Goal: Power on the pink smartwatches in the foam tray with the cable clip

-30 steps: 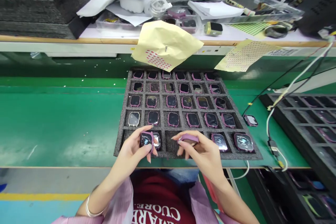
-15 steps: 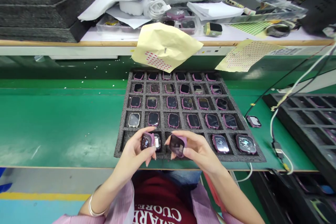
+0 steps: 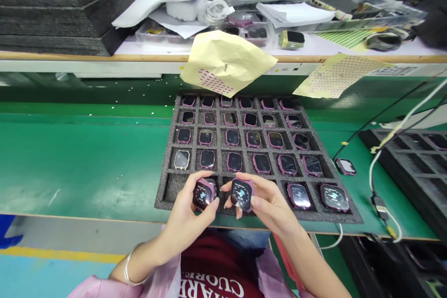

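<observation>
My left hand [image 3: 193,207] is closed round a purple-framed smartwatch [image 3: 203,194] whose lit screen faces up. A second watch seems to be partly behind it, mostly hidden. In my right hand [image 3: 267,200] is another purple smartwatch [image 3: 241,194], gripped by its edges, with a lit dial on its screen. Both hands are over the front row of a dark foam tray [image 3: 176,191]. Rows of purple watch cases sit in its compartments, along with one silver-framed case [image 3: 182,159] at the left. Two front-row watches at the right, one of them here [image 3: 299,195], have lit screens.
A loose watch [image 3: 346,166] lies right of the tray beside white and black cables [image 3: 379,205]. Another foam tray [image 3: 405,163] stands at the right. Yellow paper [image 3: 226,60] hangs from the shelf edge. Stacked black foam [image 3: 52,9] is at upper left; a person is partly visible behind the shelf.
The screen of the watch in my right hand has lit up with a dial. My left hand has turned its watch more face-up. The view has shifted slightly.
</observation>
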Action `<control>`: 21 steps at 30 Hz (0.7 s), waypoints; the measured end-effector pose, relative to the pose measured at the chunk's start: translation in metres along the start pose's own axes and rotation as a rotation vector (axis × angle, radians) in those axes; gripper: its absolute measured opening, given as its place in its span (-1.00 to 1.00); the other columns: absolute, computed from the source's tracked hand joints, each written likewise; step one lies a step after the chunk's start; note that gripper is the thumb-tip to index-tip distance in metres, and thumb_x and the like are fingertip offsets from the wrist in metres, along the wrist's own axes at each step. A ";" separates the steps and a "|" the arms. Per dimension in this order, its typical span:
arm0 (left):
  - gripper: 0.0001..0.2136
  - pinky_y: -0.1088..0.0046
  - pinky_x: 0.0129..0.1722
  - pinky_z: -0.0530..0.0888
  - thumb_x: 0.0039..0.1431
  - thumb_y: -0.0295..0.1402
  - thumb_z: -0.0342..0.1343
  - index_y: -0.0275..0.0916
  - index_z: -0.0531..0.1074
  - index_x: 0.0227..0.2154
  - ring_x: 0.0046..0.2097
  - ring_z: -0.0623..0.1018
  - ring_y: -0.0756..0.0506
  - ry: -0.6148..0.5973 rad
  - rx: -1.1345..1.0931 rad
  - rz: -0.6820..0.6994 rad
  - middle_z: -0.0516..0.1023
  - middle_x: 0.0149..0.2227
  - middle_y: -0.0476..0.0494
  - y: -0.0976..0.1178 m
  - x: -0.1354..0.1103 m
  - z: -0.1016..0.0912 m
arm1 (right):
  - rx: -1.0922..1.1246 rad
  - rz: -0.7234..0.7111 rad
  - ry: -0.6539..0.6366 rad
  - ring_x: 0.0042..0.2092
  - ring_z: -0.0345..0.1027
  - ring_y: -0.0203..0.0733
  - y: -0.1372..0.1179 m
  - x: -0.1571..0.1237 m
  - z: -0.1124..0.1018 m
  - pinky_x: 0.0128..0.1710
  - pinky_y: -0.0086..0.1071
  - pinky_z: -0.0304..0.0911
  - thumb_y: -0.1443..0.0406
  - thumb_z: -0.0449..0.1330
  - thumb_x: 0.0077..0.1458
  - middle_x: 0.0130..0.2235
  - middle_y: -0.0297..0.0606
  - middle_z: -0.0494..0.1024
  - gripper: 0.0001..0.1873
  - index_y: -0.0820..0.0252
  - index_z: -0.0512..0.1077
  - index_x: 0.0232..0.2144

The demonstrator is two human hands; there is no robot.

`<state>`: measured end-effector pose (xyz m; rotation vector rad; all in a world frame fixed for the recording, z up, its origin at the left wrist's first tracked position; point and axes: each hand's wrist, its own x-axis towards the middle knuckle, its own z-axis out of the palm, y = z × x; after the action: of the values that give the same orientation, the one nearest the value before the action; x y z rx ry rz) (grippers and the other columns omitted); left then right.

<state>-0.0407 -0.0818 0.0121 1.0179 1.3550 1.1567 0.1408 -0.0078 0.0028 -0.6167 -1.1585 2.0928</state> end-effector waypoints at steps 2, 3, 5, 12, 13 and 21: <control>-0.63 0.49 -0.33 0.36 0.12 -0.45 0.11 -0.15 0.26 0.01 -0.32 0.41 -0.05 0.022 0.058 0.049 0.39 -0.29 -0.04 -0.001 0.001 0.000 | -0.007 -0.004 -0.002 -0.26 0.51 -0.03 0.002 0.001 -0.001 -0.39 -0.27 0.45 0.22 0.34 0.05 -0.16 -0.09 0.56 -0.59 0.10 0.45 -0.03; -0.64 0.48 -0.28 0.36 0.11 -0.47 0.10 -0.15 0.28 -0.02 -0.28 0.41 -0.06 0.025 0.084 0.068 0.40 -0.27 -0.04 -0.002 0.002 0.000 | -0.017 -0.007 0.008 -0.26 0.51 -0.04 0.003 0.001 -0.002 -0.36 -0.28 0.46 0.25 0.34 0.04 -0.18 -0.10 0.57 -0.61 0.11 0.46 -0.05; -0.68 0.47 -0.22 0.35 0.09 -0.52 0.09 -0.16 0.30 -0.08 -0.24 0.42 -0.08 0.008 0.116 0.087 0.41 -0.23 -0.05 -0.003 0.004 -0.001 | -0.046 -0.008 0.034 -0.28 0.52 -0.07 0.005 0.001 -0.003 -0.34 -0.30 0.46 0.29 0.34 0.03 -0.19 -0.12 0.58 -0.63 0.12 0.49 -0.07; -0.61 0.48 -0.29 0.35 0.13 -0.46 0.06 -0.15 0.24 0.04 -0.35 0.40 -0.03 -0.035 0.054 0.006 0.38 -0.34 0.00 -0.001 0.005 -0.002 | -0.048 -0.037 0.020 -0.33 0.53 -0.06 0.005 -0.001 -0.002 -0.30 -0.24 0.46 0.24 0.34 0.05 -0.20 -0.13 0.59 -0.62 0.09 0.48 -0.05; -0.61 0.48 -0.30 0.35 0.12 -0.48 0.06 -0.15 0.25 0.03 -0.36 0.40 -0.03 -0.027 0.059 0.015 0.38 -0.34 0.01 -0.001 0.005 -0.003 | -0.044 -0.031 0.019 -0.33 0.53 -0.05 0.005 -0.001 -0.002 -0.30 -0.22 0.46 0.24 0.34 0.04 -0.21 -0.12 0.59 -0.62 0.11 0.49 -0.05; -0.60 0.49 -0.27 0.36 0.08 -0.51 0.05 -0.16 0.27 0.01 -0.33 0.40 -0.03 -0.011 0.082 0.037 0.40 -0.32 0.00 -0.006 0.003 -0.004 | -0.007 -0.068 0.012 -0.31 0.53 -0.03 0.008 -0.001 -0.004 -0.29 -0.23 0.46 0.28 0.35 0.04 -0.20 -0.11 0.59 -0.61 0.13 0.48 -0.04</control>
<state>-0.0449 -0.0801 0.0052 1.1110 1.3893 1.1294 0.1418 -0.0094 -0.0058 -0.5841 -1.1638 2.0257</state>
